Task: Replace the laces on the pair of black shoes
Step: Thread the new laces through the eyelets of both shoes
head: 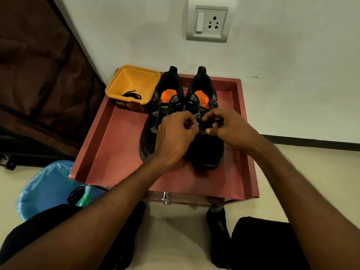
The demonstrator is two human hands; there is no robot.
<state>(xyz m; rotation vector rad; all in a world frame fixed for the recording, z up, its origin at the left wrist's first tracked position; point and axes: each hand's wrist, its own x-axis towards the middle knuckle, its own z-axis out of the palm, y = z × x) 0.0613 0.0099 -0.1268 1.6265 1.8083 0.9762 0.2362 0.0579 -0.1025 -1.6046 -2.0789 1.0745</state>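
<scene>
Two black shoes (204, 121) are sitting side by side, toes toward the person, on the red surface (116, 145). Both hands are working over the right shoe's eyelets: the left hand (175, 131) is curling its grip, apparently on lace, and the right hand (228, 127) is pinching a black lace (216, 120). Another lace (132, 94) is lying in the yellow tub (134, 82).

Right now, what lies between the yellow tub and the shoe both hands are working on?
In the head view, the other black shoe stands between the yellow tub and the right-hand shoe, where the left hand and right hand work.
</scene>
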